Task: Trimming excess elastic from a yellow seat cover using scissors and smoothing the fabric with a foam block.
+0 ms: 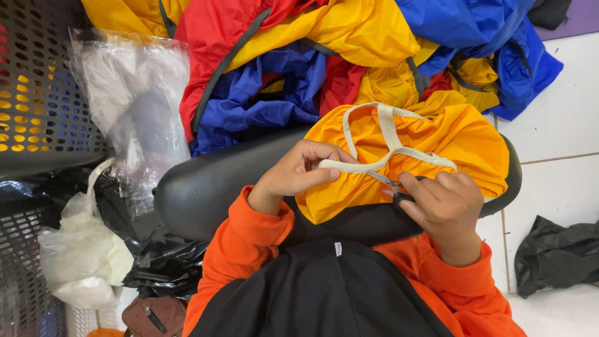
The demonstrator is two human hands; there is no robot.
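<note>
A heap of red, blue and yellow fabric (pixel 281 75) lies behind — clear plastic bags (pixel 134 93) left, a black bag (pixel 552 253) (crumpled, perhaps plastic) on the white tiled floor (pixel 561 112).

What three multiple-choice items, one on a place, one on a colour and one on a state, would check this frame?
1. Where does the orange-yellow fabric piece being worked on lie?
A. on a black padded surface
B. on the white floor tiles
C. inside the perforated basket

2. What colour is the strap on that piece?
A. black
B. cream
C. red

3. What is the right hand doing?
A. resting open on the tiles
B. holding small scissors at the strap
C. gripping a plastic bag

Answers:
1 A, the black padded surface shows beneath the fabric.
2 B, the strap is pale cream against the fabric.
3 B, the scissors point at the strap, which the left hand pinches with its fingers.
</note>
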